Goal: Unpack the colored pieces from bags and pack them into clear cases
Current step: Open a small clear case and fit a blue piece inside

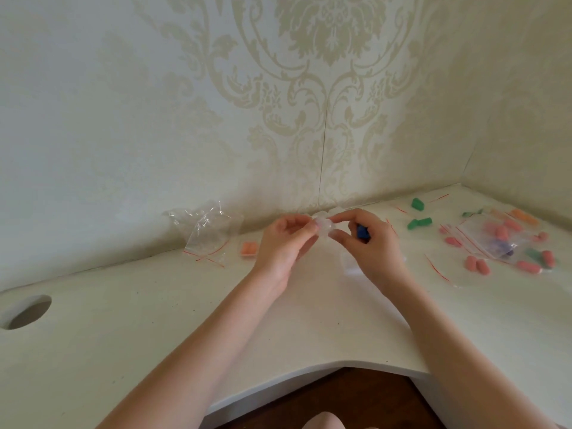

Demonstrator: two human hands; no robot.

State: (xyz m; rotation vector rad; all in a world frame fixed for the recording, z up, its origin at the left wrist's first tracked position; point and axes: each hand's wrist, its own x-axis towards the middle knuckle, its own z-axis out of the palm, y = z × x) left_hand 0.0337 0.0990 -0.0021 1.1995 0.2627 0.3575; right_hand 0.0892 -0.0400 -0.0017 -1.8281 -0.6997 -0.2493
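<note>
Between my two hands, above the white desk (pixel 154 320), is a small clear case (pixel 325 227). My left hand (pixel 286 243) pinches its left side. My right hand (pixel 368 239) pinches its right side with thumb and forefinger, and a blue piece (pixel 362 233) is tucked under its curled fingers. Green pieces (pixel 419 223) lie on the desk to the right. Pink pieces (pixel 476 265) and a bag holding pink and purple pieces (pixel 492 239) lie further right. An orange piece in a clear case (pixel 249 249) sits left of my left hand.
Empty clear zip bags (pixel 209 239) with red strips lie by the wall on the left. More flat bags (pixel 439 270) lie right of my right hand. A round cable hole (pixel 26 311) is at the desk's left. The wallpapered wall runs behind the desk.
</note>
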